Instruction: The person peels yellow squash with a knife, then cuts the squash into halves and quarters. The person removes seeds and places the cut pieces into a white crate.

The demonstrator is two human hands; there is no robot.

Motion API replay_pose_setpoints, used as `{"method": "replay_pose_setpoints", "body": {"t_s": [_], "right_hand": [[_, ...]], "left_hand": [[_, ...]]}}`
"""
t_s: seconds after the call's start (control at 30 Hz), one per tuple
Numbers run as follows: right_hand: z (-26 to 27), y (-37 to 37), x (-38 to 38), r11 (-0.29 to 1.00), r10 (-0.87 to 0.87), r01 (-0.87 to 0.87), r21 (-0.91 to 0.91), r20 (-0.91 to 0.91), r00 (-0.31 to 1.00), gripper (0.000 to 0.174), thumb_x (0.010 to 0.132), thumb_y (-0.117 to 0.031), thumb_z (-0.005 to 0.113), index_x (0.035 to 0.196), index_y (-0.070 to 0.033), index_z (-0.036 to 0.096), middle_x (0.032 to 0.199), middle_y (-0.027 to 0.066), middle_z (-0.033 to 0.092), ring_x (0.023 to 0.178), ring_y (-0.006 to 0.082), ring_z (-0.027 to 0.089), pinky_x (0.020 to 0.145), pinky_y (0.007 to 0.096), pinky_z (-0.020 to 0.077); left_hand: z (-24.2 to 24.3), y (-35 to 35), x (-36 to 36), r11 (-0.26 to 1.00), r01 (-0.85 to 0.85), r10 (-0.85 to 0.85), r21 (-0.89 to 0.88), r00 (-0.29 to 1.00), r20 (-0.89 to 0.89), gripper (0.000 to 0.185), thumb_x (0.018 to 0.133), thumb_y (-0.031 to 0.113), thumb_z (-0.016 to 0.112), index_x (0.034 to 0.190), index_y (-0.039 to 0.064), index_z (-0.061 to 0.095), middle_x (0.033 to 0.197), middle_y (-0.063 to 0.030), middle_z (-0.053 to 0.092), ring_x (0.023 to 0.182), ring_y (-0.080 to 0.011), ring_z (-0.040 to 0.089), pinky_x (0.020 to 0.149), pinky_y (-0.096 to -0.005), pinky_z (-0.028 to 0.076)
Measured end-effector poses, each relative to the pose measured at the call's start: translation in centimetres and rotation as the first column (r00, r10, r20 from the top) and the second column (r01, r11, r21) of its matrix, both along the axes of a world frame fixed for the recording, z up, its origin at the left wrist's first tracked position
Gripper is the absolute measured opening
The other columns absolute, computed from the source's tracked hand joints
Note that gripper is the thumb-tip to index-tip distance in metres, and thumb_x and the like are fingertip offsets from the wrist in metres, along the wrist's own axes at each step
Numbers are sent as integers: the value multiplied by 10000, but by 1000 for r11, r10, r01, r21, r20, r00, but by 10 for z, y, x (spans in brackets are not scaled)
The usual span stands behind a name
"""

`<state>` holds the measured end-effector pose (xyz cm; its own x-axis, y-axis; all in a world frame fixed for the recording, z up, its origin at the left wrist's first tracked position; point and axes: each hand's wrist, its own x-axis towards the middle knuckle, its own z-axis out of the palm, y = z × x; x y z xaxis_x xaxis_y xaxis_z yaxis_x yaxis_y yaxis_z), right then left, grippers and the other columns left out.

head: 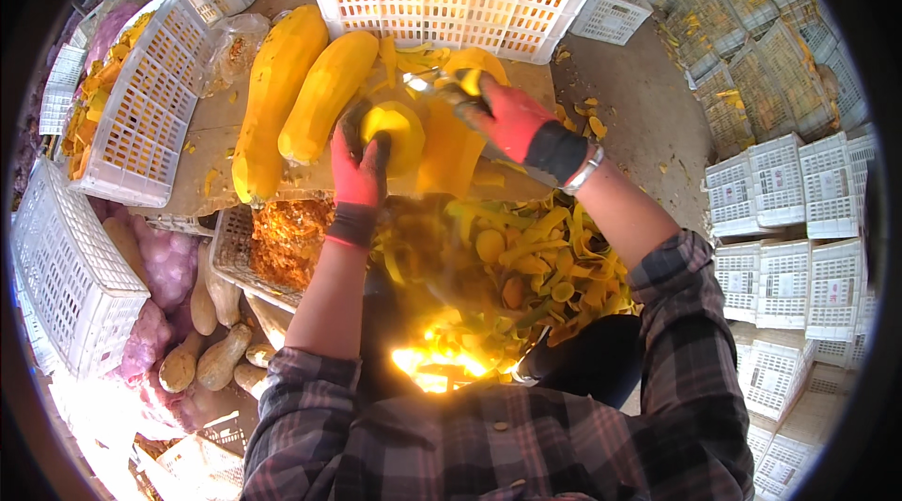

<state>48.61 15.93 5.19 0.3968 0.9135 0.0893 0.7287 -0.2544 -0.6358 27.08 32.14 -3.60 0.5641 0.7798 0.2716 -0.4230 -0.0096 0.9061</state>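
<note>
In a red-and-black work glove, my left hand (359,163) grips the near end of a peeled yellow squash (400,135), its thumb across the pale cut face. My right hand (518,117), gloved alike, holds a small hand tool (417,82) with a shiny metal end. Motion blur hides the tool's exact shape. It hovers over the board, just beyond the held squash. Two long peeled squashes (282,103) (330,96) lie side by side to the left of my left hand. Another peeled piece (451,149) lies under my right hand.
A white plastic crate (458,1) of squash pieces stands at the board's (204,149) far edge. Peelings (535,254) are heaped below the near edge, beside a basket of orange pulp (292,240). Unpeeled squashes (222,356) lie lower left. Crates (764,283) are stacked at right.
</note>
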Motion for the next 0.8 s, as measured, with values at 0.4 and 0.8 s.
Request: {"method": "replay_pose_setpoints", "body": {"t_s": [0.4, 0.8], "right_hand": [[49, 5, -115, 995, -35, 58, -83, 249, 968, 452, 1034, -367, 594, 1330, -26, 605, 896, 232, 742, 867, 450, 720, 757, 561, 570], [21, 1, -181, 940, -299, 323, -111, 189, 935, 590, 1011, -377, 622, 1516, -99, 495, 1078, 288, 672, 924, 483, 713, 795, 571, 584]], "left_hand": [[-12, -3, 5, 989, -134, 137, -64, 989, 59, 567, 965, -59, 560, 1523, -26, 463, 1520, -145, 545, 1345, -231, 559, 1114, -362, 470], [-27, 22, 6, 976, -193, 190, 99, 981, 43, 419, 1022, 0, 582, 1436, -40, 533, 1409, -149, 625, 1287, -238, 598, 1142, -353, 429]]}}
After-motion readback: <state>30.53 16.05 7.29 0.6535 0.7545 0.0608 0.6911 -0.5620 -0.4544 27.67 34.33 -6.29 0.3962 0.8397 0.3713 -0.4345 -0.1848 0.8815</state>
